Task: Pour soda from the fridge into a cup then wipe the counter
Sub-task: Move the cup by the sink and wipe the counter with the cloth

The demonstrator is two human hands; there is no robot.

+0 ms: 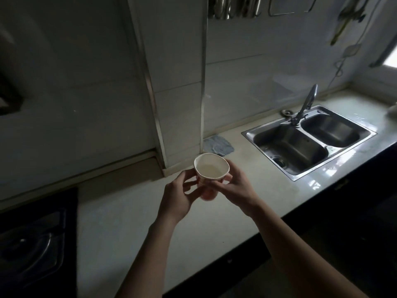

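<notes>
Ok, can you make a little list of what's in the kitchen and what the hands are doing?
cup: paper cup, rim squashed, pale inside; cannot tell if there is liquid
left hand: holding the cup's left side
right hand: holding the cup's right side
cup position: lifted above the counter
cloth: blue-grey cloth, flat by the wall behind the cup
sink: two basins, right of the hands
stove: far left

The room is dim, lit only by daylight from a window (390, 61) at the far right. It glares off the bench (322, 181) beside the sink (309, 145). The left side sinks into shadow, straight edges bow outward, and everything looks soft.
</notes>
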